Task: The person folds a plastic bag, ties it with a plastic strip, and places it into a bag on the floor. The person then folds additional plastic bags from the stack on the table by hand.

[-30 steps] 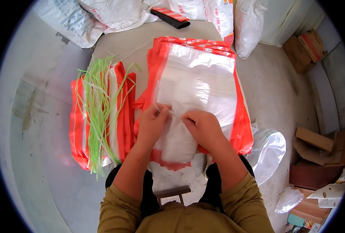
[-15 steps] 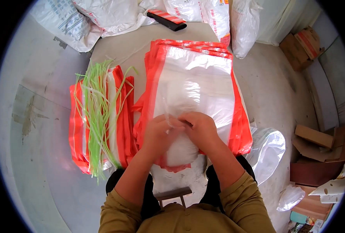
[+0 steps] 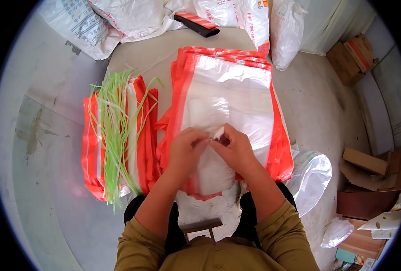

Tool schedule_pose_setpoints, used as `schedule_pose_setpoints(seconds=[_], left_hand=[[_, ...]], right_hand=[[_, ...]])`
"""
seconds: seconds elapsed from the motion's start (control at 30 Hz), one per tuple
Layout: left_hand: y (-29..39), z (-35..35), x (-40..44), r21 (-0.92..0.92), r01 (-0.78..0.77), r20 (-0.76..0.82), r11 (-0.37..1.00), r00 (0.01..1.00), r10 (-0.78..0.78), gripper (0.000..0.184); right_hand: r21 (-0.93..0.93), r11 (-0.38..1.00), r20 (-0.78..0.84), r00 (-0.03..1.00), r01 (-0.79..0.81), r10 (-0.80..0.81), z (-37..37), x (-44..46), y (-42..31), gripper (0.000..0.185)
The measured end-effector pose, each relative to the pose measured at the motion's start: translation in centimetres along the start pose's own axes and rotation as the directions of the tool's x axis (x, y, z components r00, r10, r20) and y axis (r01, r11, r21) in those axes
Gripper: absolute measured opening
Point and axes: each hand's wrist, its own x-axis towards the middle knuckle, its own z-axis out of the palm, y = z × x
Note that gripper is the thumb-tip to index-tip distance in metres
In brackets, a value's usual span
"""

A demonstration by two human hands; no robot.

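A stack of clear plastic bags with red edges [image 3: 250,104] lies in front of me. Over its lower part, my left hand [image 3: 186,147] and my right hand [image 3: 231,143] meet fingertip to fingertip. My right hand is closed on a small whitish piece of plastic [image 3: 218,133] that sticks up between thumb and forefinger. The left fingers are pinched at the same spot, but what they hold is too small to tell. Left of the stack, green strings [image 3: 114,135] lie across folded red and white bags [image 3: 142,153].
White printed sacks [image 3: 132,18] line the far edge of the pale tabletop [image 3: 142,52]. A black and red-striped roll [image 3: 197,25] lies near them. A clear plastic bag [image 3: 311,178] hangs at the right, with cardboard boxes [image 3: 367,167] on the floor beyond.
Both hands have come closer together over the stack and shifted slightly down. The whitish piece now shows upright at the right fingertips.
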Motion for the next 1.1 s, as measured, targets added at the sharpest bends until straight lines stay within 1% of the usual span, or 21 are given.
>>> schedule_pose_setpoints(seconds=[0.07,0.1,0.17,0.23,0.33,0.43,0.47,0.53,0.77,0.87,0.97,1.03,1.1], left_hand=[[-0.2,0.1,0.0,-0.018,0.013,-0.008,1.000,1.000,-0.013,0.007],[-0.3,0.2,0.1,-0.026,0.005,-0.008,1.000,1.000,-0.005,0.006],[-0.2,0.3,0.1,-0.022,-0.007,-0.006,1.000,1.000,0.007,0.005],[0.1,0.2,0.1,0.005,-0.013,-0.004,1.000,1.000,0.013,0.004],[0.4,-0.1,0.2,0.149,-0.101,0.046,0.984,0.994,0.095,0.010],[0.0,-0.1,0.0,0.168,-0.184,0.046,0.969,0.983,0.178,0.011],[-0.2,-0.1,0.0,0.172,-0.190,0.047,0.967,0.982,0.184,0.011],[-0.4,-0.1,0.0,0.179,-0.202,0.048,0.963,0.979,0.196,0.012],[-0.4,-0.1,-0.2,0.145,-0.163,0.043,0.976,0.986,0.158,0.013],[-0.1,-0.1,-0.2,0.133,-0.141,0.039,0.981,0.990,0.137,0.013],[-0.1,0.0,-0.2,0.140,-0.143,0.017,0.980,0.990,0.142,0.013],[-0.2,0.1,-0.2,0.143,-0.126,0.005,0.982,0.992,0.127,0.013],[-0.1,0.1,-0.2,0.147,-0.111,0.000,0.983,0.994,0.112,0.012]], right_hand=[[-0.058,0.998,0.042,0.999,0.016,-0.013,-0.2,-0.1,-0.5,0.013],[-0.107,0.987,0.017,0.993,0.121,-0.120,-0.1,-0.1,-0.4,0.015],[-0.212,0.924,-0.016,0.944,0.319,-0.330,0.4,-0.2,0.2,0.018],[-0.270,0.885,-0.050,0.912,0.380,-0.407,0.7,-0.4,0.3,0.020],[-0.337,0.831,-0.070,0.869,0.442,-0.491,0.9,-0.3,0.6,0.022],[-0.382,0.792,-0.083,0.835,0.477,-0.543,0.9,-0.2,0.6,0.023],[-0.395,0.780,-0.089,0.825,0.486,-0.559,0.9,-0.1,0.6,0.023],[-0.406,0.777,-0.087,0.826,0.481,-0.557,0.9,-0.1,0.7,0.021],[-0.405,0.786,-0.098,0.833,0.466,-0.545,0.9,0.0,0.6,0.015],[-0.429,0.770,-0.120,0.815,0.472,-0.567,1.0,0.1,0.8,0.019],[-0.401,0.809,-0.122,0.850,0.430,-0.512,1.0,-0.2,0.2,0.017],[-0.271,0.916,-0.090,0.939,0.296,-0.331,0.9,-0.3,-0.4,0.017],[-0.151,0.974,-0.024,0.984,0.168,-0.174,0.6,-0.3,-0.9,0.018]])
